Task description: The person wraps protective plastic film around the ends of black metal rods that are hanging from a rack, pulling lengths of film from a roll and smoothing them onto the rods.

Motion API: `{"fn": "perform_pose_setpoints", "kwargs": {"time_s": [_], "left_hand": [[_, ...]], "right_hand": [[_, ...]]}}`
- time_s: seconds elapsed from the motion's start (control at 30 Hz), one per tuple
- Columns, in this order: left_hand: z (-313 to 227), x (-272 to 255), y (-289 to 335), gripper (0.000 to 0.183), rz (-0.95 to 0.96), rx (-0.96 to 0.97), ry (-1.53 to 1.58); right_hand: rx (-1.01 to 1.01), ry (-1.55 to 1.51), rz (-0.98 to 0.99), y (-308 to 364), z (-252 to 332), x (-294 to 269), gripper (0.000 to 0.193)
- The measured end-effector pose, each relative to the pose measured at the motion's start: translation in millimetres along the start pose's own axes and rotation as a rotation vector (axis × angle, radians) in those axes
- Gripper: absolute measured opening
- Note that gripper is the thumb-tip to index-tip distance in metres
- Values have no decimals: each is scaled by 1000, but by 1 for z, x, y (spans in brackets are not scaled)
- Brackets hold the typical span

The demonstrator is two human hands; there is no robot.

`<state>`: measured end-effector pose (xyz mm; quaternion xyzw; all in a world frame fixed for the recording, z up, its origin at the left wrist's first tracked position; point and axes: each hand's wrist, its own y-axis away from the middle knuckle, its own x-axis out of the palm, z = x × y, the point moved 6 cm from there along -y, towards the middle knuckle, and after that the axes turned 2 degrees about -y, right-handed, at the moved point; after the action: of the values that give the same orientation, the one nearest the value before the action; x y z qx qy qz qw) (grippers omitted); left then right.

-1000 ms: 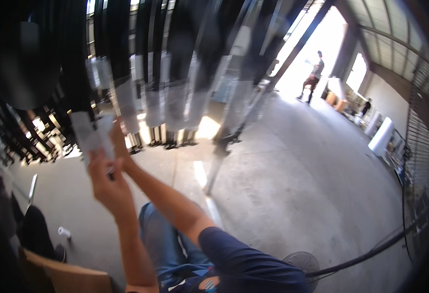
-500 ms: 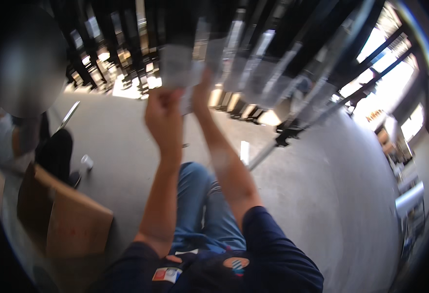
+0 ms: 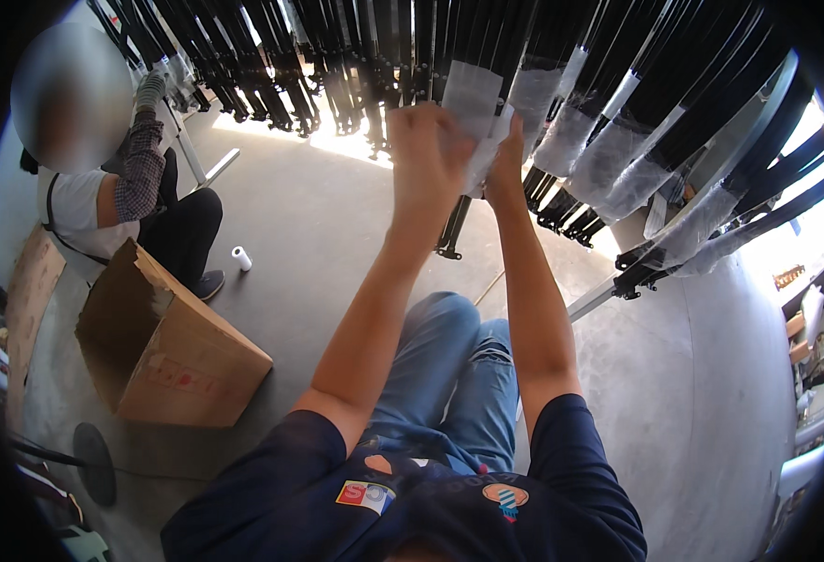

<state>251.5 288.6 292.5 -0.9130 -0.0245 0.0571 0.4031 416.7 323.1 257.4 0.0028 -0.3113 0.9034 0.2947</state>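
Observation:
Ahead of me, black metal bars [image 3: 449, 229] hang in a dense row, with translucent plastic film [image 3: 473, 94] around part of the nearest ones. My right hand [image 3: 505, 167] grips a white roll of plastic film [image 3: 489, 150], which stands tilted beside those bars. Close to its left is my left hand [image 3: 423, 155], fingers curled in at the film's lower edge. Motion smears these fingertips, and what they pinch is hidden. More bars to the right carry clear film wrapping [image 3: 566, 140] at about the same height.
An open cardboard box [image 3: 192, 365] stands on the floor at left. Beyond it a person [image 3: 103, 197] in a checked sleeve and glove sits by the bars, near a small white roll [image 3: 241, 258]. A grey metal leg [image 3: 592, 302] lies low at right. A round black base [image 3: 93, 464] is at lower left.
The view has swung left and steadied, so the seated person and box show more fully. Both hands remain up at the film, and my left hand's fingers have shifted along it.

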Motion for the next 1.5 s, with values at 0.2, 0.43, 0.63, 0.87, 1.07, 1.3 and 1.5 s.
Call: {"fn": "perform_pose_setpoints", "kwargs": {"time_s": [0.2, 0.43, 0.63, 0.87, 1.07, 1.3, 1.5], "left_hand": [[49, 23, -11, 99, 497, -363, 552], [41, 27, -16, 96, 494, -250, 549], [21, 17, -14, 84, 537, -201, 667], [14, 23, -10, 72, 558, -263, 578], [49, 34, -6, 69, 505, -346, 594], [66, 55, -6, 65, 771, -241, 776], [122, 24, -4, 64, 495, -359, 731]], "right_hand": [[177, -360, 153, 13, 22, 12, 33], [215, -448, 193, 15, 29, 13, 40], [87, -318, 165, 47, 40, 1, 45], [-38, -217, 294, 73, 63, -3, 61], [92, -138, 191, 71, 66, -6, 55], [83, -216, 125, 66, 65, -13, 47], [102, -154, -24, 67, 65, -18, 43]]}}
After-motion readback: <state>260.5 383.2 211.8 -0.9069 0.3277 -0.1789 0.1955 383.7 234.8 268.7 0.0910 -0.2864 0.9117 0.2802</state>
